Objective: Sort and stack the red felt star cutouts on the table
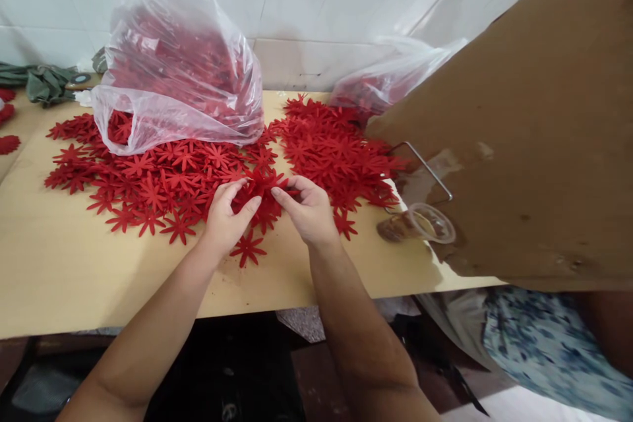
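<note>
Between my two hands is a red fabric flower [267, 183] with several narrow petals, pinched at its left and right edges. My left hand [230, 214] has thumb and fingers closed on its left side. On the other side, my right hand [309, 208] grips it with thumb and forefinger. Beneath and around the hands spreads a heap of similar red flowers [153, 191]. One single flower [248, 248] lies flat on the table just below my left hand. A second pile of red flowers [326, 145] extends behind my right hand.
A clear plastic bag [182, 72] full of red pieces stands at the back left, another bag [390, 72] at the back right. A brown board [534, 132] rises on the right, with a tilted plastic cup [420, 223] beside a bent metal wire [428, 168]. A person's patterned clothing [548, 343] shows lower right.
</note>
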`<state>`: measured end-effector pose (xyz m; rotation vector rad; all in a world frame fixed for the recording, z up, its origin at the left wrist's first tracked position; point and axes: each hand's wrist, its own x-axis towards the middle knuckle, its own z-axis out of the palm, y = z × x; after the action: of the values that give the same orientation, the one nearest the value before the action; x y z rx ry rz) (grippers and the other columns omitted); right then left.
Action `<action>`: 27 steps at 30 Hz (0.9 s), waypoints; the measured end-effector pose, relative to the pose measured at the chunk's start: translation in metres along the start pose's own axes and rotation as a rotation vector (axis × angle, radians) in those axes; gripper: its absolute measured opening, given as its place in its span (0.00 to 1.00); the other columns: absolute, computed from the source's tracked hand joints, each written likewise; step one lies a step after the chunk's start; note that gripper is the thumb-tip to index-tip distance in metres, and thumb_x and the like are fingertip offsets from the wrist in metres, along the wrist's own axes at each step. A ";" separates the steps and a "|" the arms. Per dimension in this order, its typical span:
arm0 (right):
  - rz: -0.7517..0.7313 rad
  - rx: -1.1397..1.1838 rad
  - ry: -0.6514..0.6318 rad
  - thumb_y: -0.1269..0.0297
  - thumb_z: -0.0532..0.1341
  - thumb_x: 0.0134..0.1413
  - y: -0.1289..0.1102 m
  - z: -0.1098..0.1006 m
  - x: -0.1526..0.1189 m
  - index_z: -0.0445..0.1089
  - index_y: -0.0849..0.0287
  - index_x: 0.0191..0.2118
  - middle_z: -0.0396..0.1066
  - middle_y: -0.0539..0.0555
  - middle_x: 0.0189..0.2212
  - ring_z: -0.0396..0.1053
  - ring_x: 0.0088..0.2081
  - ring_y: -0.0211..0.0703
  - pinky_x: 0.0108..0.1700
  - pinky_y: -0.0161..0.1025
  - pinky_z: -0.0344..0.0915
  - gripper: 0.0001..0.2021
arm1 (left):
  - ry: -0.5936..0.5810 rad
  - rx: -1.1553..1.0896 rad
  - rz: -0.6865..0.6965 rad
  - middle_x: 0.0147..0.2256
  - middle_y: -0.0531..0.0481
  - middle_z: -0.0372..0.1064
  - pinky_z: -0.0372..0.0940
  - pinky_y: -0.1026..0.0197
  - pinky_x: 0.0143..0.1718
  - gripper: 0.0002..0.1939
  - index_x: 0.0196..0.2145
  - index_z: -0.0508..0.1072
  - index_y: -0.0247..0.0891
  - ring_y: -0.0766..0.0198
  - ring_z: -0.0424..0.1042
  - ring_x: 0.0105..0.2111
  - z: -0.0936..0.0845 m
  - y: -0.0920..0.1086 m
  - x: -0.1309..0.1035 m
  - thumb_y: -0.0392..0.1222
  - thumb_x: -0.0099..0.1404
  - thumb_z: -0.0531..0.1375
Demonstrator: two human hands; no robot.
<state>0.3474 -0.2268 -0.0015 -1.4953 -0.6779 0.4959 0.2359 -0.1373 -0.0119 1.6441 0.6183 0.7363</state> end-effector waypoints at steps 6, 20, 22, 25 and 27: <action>0.029 0.099 -0.056 0.55 0.68 0.33 0.000 0.007 -0.006 0.65 0.56 0.26 0.65 0.47 0.23 0.61 0.25 0.34 0.29 0.34 0.63 0.15 | -0.027 -0.111 0.004 0.52 0.42 0.60 0.53 0.53 0.55 0.31 0.50 0.63 0.38 0.56 0.59 0.53 -0.001 0.003 -0.003 0.47 0.49 0.65; 0.117 0.261 -0.098 0.56 0.69 0.32 0.006 0.004 -0.005 0.67 0.56 0.29 0.68 0.47 0.25 0.65 0.26 0.33 0.33 0.35 0.66 0.16 | 0.062 -0.362 -0.075 0.36 0.48 0.74 0.61 0.56 0.48 0.09 0.32 0.71 0.35 0.65 0.71 0.37 -0.002 0.002 0.003 0.39 0.51 0.62; 0.126 0.251 -0.122 0.57 0.69 0.33 0.005 0.005 -0.006 0.68 0.56 0.32 0.70 0.48 0.28 0.67 0.29 0.35 0.34 0.36 0.67 0.18 | 0.043 -0.388 -0.090 0.36 0.48 0.74 0.61 0.56 0.48 0.09 0.32 0.72 0.35 0.64 0.71 0.38 -0.001 0.002 0.003 0.39 0.51 0.62; 0.153 0.245 -0.194 0.57 0.70 0.32 0.002 0.008 -0.007 0.69 0.56 0.33 0.72 0.50 0.30 0.68 0.31 0.37 0.36 0.37 0.67 0.19 | 0.021 -0.409 -0.101 0.36 0.48 0.74 0.61 0.56 0.48 0.09 0.32 0.72 0.35 0.64 0.71 0.38 -0.001 0.003 0.002 0.38 0.51 0.62; 0.164 0.248 -0.203 0.56 0.70 0.31 0.002 0.008 -0.007 0.69 0.57 0.31 0.72 0.50 0.29 0.68 0.30 0.36 0.36 0.37 0.67 0.18 | 0.019 -0.416 -0.101 0.36 0.48 0.74 0.62 0.57 0.47 0.09 0.32 0.72 0.35 0.65 0.71 0.37 -0.001 0.003 0.002 0.38 0.50 0.62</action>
<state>0.3368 -0.2257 -0.0047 -1.2816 -0.6281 0.8360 0.2362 -0.1353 -0.0087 1.2160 0.5162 0.7507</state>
